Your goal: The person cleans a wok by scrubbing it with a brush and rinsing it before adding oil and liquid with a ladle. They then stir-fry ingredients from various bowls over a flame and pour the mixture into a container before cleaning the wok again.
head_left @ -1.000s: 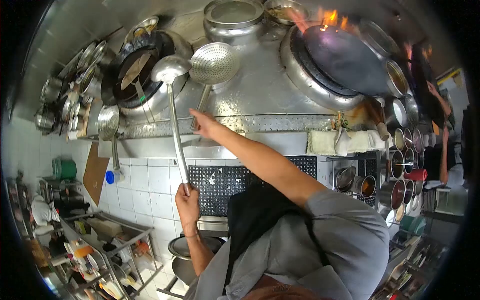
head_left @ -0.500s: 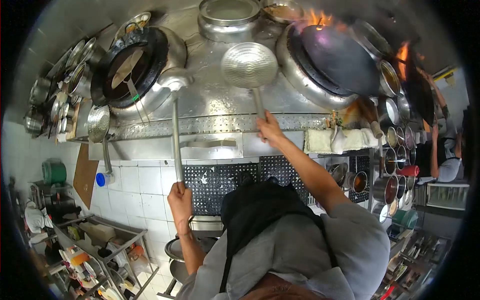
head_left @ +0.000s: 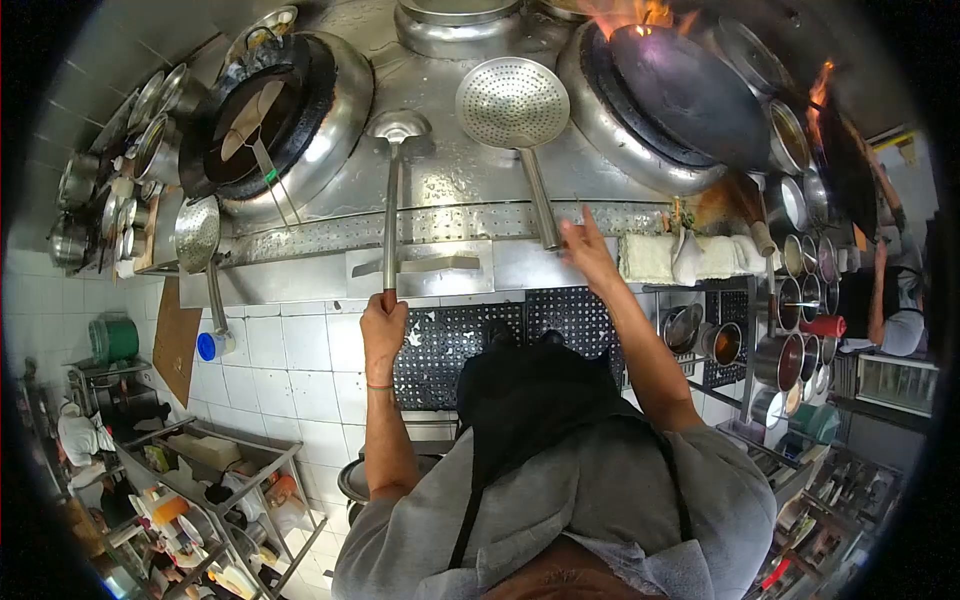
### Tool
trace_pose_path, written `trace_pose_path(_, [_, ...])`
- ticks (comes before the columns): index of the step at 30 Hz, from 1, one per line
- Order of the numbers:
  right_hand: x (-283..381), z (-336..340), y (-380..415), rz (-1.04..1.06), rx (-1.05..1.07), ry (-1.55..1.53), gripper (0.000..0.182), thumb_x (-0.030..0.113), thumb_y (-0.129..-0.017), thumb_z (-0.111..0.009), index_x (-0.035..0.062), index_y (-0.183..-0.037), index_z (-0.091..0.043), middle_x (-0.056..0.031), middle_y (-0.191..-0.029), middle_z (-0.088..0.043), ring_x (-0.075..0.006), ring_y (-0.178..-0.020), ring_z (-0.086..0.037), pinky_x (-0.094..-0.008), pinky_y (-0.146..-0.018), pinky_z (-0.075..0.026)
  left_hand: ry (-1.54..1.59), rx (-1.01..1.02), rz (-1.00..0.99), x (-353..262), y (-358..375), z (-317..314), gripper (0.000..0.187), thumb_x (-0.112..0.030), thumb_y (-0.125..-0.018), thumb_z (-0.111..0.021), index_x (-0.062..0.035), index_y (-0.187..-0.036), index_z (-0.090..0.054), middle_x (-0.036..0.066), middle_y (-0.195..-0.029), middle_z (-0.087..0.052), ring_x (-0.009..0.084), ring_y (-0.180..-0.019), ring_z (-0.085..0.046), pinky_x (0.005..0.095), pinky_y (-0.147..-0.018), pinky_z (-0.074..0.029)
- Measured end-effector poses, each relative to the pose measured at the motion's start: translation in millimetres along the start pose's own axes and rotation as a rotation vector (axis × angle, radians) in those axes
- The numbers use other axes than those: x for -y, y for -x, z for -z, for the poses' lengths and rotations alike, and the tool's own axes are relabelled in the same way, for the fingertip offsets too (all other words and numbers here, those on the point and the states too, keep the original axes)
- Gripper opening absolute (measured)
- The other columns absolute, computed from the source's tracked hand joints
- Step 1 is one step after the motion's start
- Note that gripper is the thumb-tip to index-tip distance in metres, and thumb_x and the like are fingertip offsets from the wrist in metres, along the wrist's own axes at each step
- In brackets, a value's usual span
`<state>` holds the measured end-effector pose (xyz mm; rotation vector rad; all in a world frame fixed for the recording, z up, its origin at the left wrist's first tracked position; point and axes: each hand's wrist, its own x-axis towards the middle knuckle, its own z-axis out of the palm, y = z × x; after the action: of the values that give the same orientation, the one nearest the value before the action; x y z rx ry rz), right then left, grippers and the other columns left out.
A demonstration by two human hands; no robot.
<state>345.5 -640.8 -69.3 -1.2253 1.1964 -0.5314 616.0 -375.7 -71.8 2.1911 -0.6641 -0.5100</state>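
Observation:
My left hand [head_left: 383, 328] is wrapped round the end of a long-handled ladle [head_left: 391, 215], whose bowl lies over the steel stove top. Beside the handle end of a perforated strainer [head_left: 513, 102], my right hand [head_left: 592, 250] is open with its fingers apart; it looks clear of the handle. The strainer rests on the steel top [head_left: 440, 170] between two wok burners. At the right burner a black wok [head_left: 690, 95] sits tilted, with flames behind it. On the left, a wok [head_left: 215, 170] holds a wire-handled flat piece [head_left: 250, 120].
White folded towels [head_left: 645, 257] lie on the stove's front edge at right. Another strainer [head_left: 197, 235] hangs over the left edge. Sauce pots [head_left: 778, 360] crowd the right side. A person [head_left: 895, 310] works at far right. A rack [head_left: 215, 470] stands lower left.
My right hand has let go of the strainer, which now lies on the steel top. The ladle in my left hand has shifted right and forward. The right wok's flames changed shape.

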Motion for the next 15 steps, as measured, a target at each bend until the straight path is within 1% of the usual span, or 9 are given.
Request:
trace_pose_path(1, [-0.4, 10.0, 11.2, -0.008, -0.025, 0.001, 0.079, 0.037, -0.098, -0.063, 0.0068, -0.156, -0.019, -0.0084, -0.107, -0.059, -0.0159, -0.088, -0.060, -0.0294, -0.067, -0.052, -0.008, 0.052, 0.079, -3.1, 2.1, 1.7, 0.026, -0.017, -0.085, -0.066, 0.0067, -0.095, -0.062, 0.015, -0.076, -0.065, 0.0217, -0.069, -0.058, 0.0353, -0.067, -0.048])
trace_pose_path(2, [-5.1, 18.2, 20.8, -0.022, -0.044, 0.001, 0.078, 0.037, -0.098, -0.063, 0.0065, -0.156, -0.022, -0.0075, -0.110, -0.058, -0.0162, -0.091, -0.060, -0.0298, -0.070, -0.054, -0.015, 0.067, 0.071, -7.0, 5.2, 1.8, 0.027, -0.018, -0.085, -0.067, 0.0067, -0.094, -0.063, 0.016, -0.075, -0.065, 0.0232, -0.068, -0.060, 0.0358, -0.067, -0.049])
trace_pose_path(4, [-29.3, 39.9, 33.0, -0.054, -0.058, 0.008, 0.070, 0.034, -0.098, -0.062, 0.0065, -0.153, -0.029, -0.0063, -0.107, -0.058, -0.0153, -0.091, -0.060, -0.0289, -0.070, -0.054, -0.042, 0.096, 0.069, -7.4, 13.4, 4.2, 0.029, -0.020, -0.085, -0.068, 0.0067, -0.094, -0.063, 0.019, -0.074, -0.066, 0.0262, -0.067, -0.064, 0.0368, -0.066, -0.051])
trace_pose_path(5, [-39.6, 50.6, 38.9, -0.068, -0.068, 0.012, 0.067, 0.033, -0.099, -0.062, 0.0064, -0.152, -0.032, -0.0057, -0.106, -0.058, -0.0149, -0.091, -0.060, -0.0285, -0.070, -0.054, -0.033, 0.085, 0.014, 3.7, 14.1, 0.9, 0.029, -0.020, -0.085, -0.069, 0.0071, -0.094, -0.063, 0.018, -0.072, -0.065, 0.0238, -0.065, -0.063, 0.0364, -0.064, -0.050])
trace_pose_path(6, [-46.0, 58.4, 46.7, -0.087, -0.062, 0.029, 0.064, 0.032, -0.099, -0.062, 0.0067, -0.151, -0.034, -0.0053, -0.105, -0.057, -0.0145, -0.091, -0.060, -0.0282, -0.070, -0.054, 0.018, 0.066, 0.001, 3.0, 16.4, -1.2, 0.026, -0.017, -0.085, -0.070, 0.0069, -0.093, -0.063, 0.017, -0.071, -0.065, 0.0219, -0.066, -0.063, 0.0360, -0.062, -0.049])
trace_pose_path(9, [-65.2, 80.9, 67.1, -0.120, -0.070, 0.077, 0.057, 0.029, -0.099, -0.062, 0.0071, -0.147, -0.041, -0.0038, -0.104, -0.056, -0.0130, -0.089, -0.060, -0.0274, -0.069, -0.053, 0.021, 0.039, 0.008, -6.1, 22.5, -4.0, 0.023, -0.015, -0.085, -0.069, 0.0057, -0.092, -0.063, 0.014, -0.067, -0.060, 0.0192, -0.062, -0.056, 0.0341, -0.060, -0.047])
trace_pose_path(12, [-76.8, 93.6, 83.4, -0.164, -0.113, 0.104, 0.057, 0.029, -0.099, -0.062, 0.0070, -0.147, -0.042, -0.0037, -0.103, -0.057, -0.0125, -0.088, -0.060, -0.0270, -0.067, -0.053, 0.027, 0.017, -0.007, -7.9, 28.6, -10.0, 0.021, -0.014, -0.086, -0.069, 0.0047, -0.090, -0.063, 0.011, -0.065, -0.056, 0.0171, -0.060, -0.050, 0.0331, -0.059, -0.046])
trace_pose_path(14, [-94.9, 106.2, 82.2, -0.166, -0.113, 0.108, 0.058, 0.029, -0.098, -0.063, 0.0052, -0.146, -0.042, -0.0040, -0.103, -0.057, -0.0125, -0.087, -0.060, -0.0263, -0.066, -0.053, 0.034, -0.019, 0.002, -7.5, 37.6, -17.0, 0.020, -0.014, -0.086, -0.069, 0.0043, -0.089, -0.062, 0.010, -0.063, -0.053, 0.0162, -0.060, -0.047, 0.0327, -0.058, -0.045])
trace_pose_path(15, [-99.7, 111.5, 82.6, -0.173, -0.111, 0.101, 0.058, 0.029, -0.098, -0.063, 0.0046, -0.146, -0.042, -0.0040, -0.103, -0.057, -0.0126, -0.086, -0.060, -0.0261, -0.065, -0.053, 0.057, -0.019, 0.034, -7.6, 42.7, -17.6, 0.019, -0.013, -0.086, -0.069, 0.0039, -0.093, -0.064, 0.011, -0.065, -0.056, 0.0164, -0.061, -0.049, 0.0328, -0.059, -0.046])
